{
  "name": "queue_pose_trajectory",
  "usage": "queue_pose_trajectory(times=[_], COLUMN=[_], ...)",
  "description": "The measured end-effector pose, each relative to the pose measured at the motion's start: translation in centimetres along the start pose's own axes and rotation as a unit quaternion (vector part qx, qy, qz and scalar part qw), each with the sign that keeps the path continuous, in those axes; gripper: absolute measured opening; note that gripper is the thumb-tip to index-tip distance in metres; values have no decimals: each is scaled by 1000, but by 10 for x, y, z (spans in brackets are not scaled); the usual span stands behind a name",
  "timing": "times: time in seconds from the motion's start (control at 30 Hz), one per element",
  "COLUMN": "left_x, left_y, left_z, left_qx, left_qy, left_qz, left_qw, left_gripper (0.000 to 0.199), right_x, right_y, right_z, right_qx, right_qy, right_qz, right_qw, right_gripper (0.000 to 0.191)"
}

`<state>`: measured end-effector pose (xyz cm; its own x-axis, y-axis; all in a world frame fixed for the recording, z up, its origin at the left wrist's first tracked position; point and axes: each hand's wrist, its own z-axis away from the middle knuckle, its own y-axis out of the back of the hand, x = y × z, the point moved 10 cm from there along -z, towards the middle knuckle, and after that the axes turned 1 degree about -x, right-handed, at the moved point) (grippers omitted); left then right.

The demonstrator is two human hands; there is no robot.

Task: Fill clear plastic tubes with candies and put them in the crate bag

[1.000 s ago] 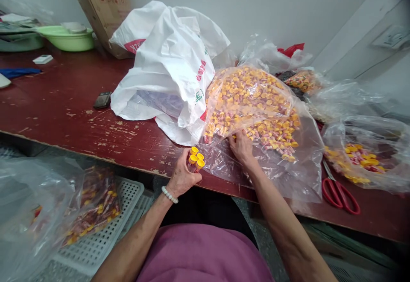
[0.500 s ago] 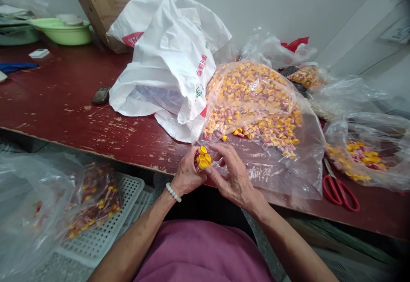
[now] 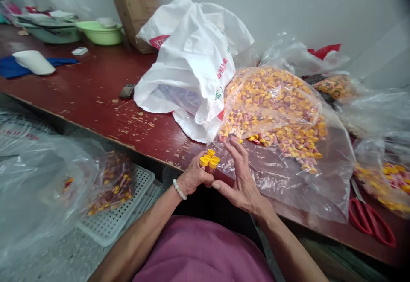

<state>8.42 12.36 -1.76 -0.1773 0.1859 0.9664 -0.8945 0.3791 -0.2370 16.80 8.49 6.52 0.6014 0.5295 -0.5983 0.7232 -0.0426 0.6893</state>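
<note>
Near the table's front edge, my left hand (image 3: pixel 194 175) is closed around a bunch of small red tubes with yellow caps (image 3: pixel 209 161), caps facing up. A beaded bracelet circles that wrist. My right hand (image 3: pixel 240 177) is just to the right of the bunch, fingers spread and nothing in them; its thumb tip lies close to my left thumb. Beyond my hands, a clear plastic bag (image 3: pixel 272 103) full of the same yellow-capped tubes lies on the table, with several tubes at its mouth. A white woven sack (image 3: pixel 188 64) slumps against the bag's left side.
Red-handled scissors (image 3: pixel 371 220) lie right of the big bag, near another bag of yellow-capped pieces (image 3: pixel 392 177). A small dark device (image 3: pixel 127 91), a green basin (image 3: pixel 101 33) and a cardboard box (image 3: pixel 137 13) stand left. Below, a white crate (image 3: pixel 105 226) carries bagged tubes (image 3: pixel 113 184).
My right hand has drawn away from the capped tubes and its fingers have spread. My left hand still grips the bunch. The view has swung to the left.
</note>
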Motion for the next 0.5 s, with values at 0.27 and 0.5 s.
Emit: queue_pose_trajectory(times=[0.27,0.5], left_x=[-13,-27], left_y=[2,63], left_z=[31,65], left_qx=[-27,69], left_qy=[56,78], left_qz=[167,215], left_qw=[984,971], left_gripper=[13,18], right_x=[-29,-66], right_y=[-69,-119], right_z=[1,-18], right_qx=[-30,-89], right_qy=[164,227], right_qz=[123,86], right_qw=[978,966], right_gripper=[77,86])
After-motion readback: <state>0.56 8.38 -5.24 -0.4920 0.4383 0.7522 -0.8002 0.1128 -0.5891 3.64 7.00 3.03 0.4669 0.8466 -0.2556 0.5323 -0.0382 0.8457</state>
